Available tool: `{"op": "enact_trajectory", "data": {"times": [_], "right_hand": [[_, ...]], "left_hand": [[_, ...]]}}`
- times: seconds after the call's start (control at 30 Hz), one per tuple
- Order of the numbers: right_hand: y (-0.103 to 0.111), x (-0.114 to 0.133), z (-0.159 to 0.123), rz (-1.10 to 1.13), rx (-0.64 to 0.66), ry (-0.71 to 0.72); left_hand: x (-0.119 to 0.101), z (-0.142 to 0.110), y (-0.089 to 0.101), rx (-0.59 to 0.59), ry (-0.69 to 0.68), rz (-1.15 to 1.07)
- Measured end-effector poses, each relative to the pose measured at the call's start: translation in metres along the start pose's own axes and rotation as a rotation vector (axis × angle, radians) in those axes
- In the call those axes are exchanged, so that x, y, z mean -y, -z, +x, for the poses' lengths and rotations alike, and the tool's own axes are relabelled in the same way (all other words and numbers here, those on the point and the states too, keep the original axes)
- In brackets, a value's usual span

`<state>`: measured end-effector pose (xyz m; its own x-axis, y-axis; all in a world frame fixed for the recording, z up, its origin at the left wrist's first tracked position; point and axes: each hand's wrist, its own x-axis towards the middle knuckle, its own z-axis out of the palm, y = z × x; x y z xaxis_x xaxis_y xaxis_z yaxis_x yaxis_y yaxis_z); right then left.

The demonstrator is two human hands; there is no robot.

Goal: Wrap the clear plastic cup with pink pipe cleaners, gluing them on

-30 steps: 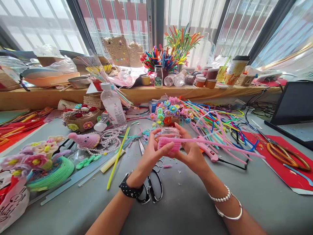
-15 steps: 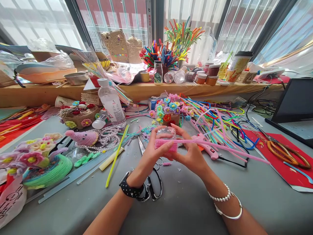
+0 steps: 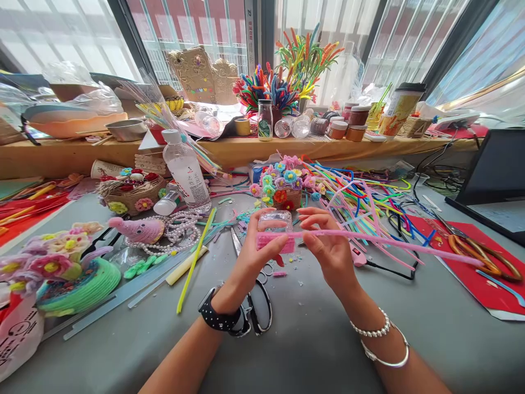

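My left hand [image 3: 250, 249] grips a small clear plastic container [image 3: 275, 220] whose lower part is wrapped in pink pipe cleaner [image 3: 283, 244]. A loose length of the same pink pipe cleaner [image 3: 394, 239] stretches from it far to the right. Beside the container, my right hand [image 3: 330, 249] is open, thumb and fingers spread apart. Its thumb lies close to the pink strand; whether it touches cannot be made out. Below my left hand, black-handled scissors [image 3: 260, 312] lie on the grey table [image 3: 303, 350], partly hidden by my wrist.
A pink glue gun [image 3: 359, 256] lies behind my right hand, near a pile of coloured pipe cleaners [image 3: 361, 202]. Orange-handled scissors [image 3: 471, 254] rest on red paper at right. A flower-covered basket [image 3: 287, 194], a water bottle [image 3: 186, 172] and a laptop [image 3: 492, 186] stand around.
My right hand has drawn back a little to the right from the container, its fingers spreading. The strand's free end has swung further right. My left hand keeps hold of the container.
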<state>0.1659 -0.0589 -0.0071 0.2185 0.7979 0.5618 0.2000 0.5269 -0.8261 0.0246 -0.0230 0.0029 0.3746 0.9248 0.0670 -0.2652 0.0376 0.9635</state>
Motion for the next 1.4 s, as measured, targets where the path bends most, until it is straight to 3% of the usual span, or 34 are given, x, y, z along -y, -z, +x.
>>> {"op": "enact_trajectory", "data": {"times": [0.3, 0.53, 0.7, 0.77, 0.87, 1.0, 1.17, 1.33, 1.37, 1.4], "right_hand": [[-0.001, 0.001, 0.000, -0.104, -0.070, 0.066], [0.000, -0.004, 0.002, -0.104, -0.039, -0.014], [-0.011, -0.003, -0.009, -0.384, 0.158, -0.051], [-0.025, 0.000, -0.023, -0.497, 0.345, 0.015], [-0.048, 0.003, -0.045, -0.690, 0.609, -0.002], [-0.071, 0.010, -0.057, -0.897, 0.706, -0.102], [-0.087, 0.023, -0.042, -0.953, 0.785, -0.335], [-0.083, 0.016, -0.029, -0.810, 0.732, -0.454], [-0.078, 0.012, -0.027, -0.736, 0.738, -0.472], [-0.071, 0.009, -0.025, -0.516, 0.712, -0.584]], "left_hand": [[0.000, -0.002, -0.001, -0.006, -0.033, 0.036], [0.000, 0.001, 0.002, -0.058, -0.013, -0.048], [-0.016, 0.009, 0.017, -0.198, -0.063, -0.169], [-0.022, 0.013, 0.026, -0.304, -0.060, -0.260], [-0.028, 0.017, 0.039, -0.392, -0.101, -0.371], [-0.026, 0.019, 0.046, -0.459, -0.165, -0.417], [-0.025, 0.018, 0.045, -0.456, -0.154, -0.406], [-0.027, 0.017, 0.048, -0.457, -0.188, -0.436], [-0.028, 0.017, 0.049, -0.453, -0.197, -0.445], [-0.029, 0.017, 0.050, -0.447, -0.204, -0.454]]}}
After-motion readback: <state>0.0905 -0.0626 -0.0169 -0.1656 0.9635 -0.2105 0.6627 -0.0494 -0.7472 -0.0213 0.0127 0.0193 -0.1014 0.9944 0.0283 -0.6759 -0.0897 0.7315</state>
